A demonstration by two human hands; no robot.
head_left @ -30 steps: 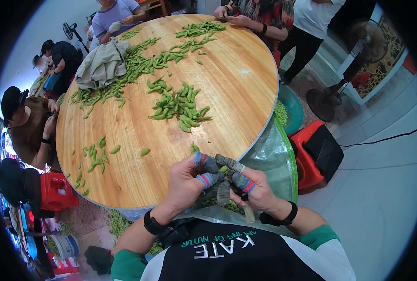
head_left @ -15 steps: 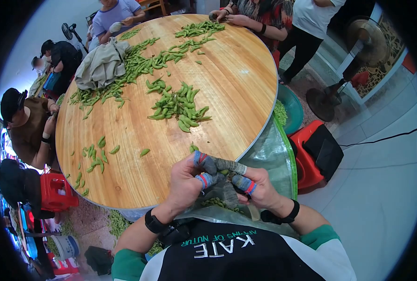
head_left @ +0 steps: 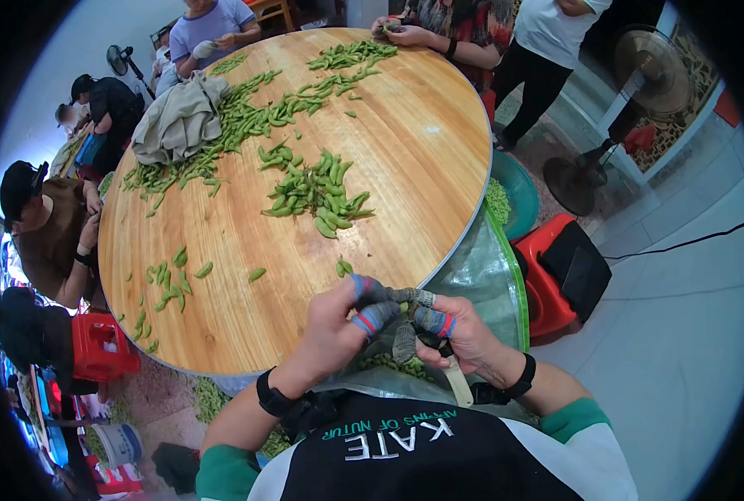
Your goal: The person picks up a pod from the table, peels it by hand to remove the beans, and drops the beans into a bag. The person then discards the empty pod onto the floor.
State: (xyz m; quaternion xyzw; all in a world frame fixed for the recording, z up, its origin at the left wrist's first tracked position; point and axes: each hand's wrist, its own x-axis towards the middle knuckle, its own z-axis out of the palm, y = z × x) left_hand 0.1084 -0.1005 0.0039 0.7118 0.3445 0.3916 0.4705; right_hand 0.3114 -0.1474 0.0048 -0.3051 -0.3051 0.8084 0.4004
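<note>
My left hand (head_left: 338, 321) and my right hand (head_left: 465, 334) meet just off the table's near edge, grey and blue cloth covers on their fingertips. Between them is a green soybean pod (head_left: 403, 308), mostly hidden by the fingers; my left fingers are closed on it. My right hand also grips a pale-handled tool (head_left: 458, 382), whose working end is hidden. Below the hands, shelled green soybeans (head_left: 395, 364) lie on clear plastic sheeting (head_left: 480, 280). A loose pile of pods (head_left: 317, 190) sits on the round wooden table (head_left: 405, 159) ahead.
Farther pods (head_left: 255, 108) spread beside a grey cloth (head_left: 180, 121). A few pods (head_left: 171, 284) lie at the left. Several people work around the table. A teal basin (head_left: 522, 200), a red stool (head_left: 547, 259) and a standing fan (head_left: 585, 171) are at the right.
My right hand has turned, so more of the pale handle shows, pointing down and right. Both hands stay together around the pod. The piles on the table look the same.
</note>
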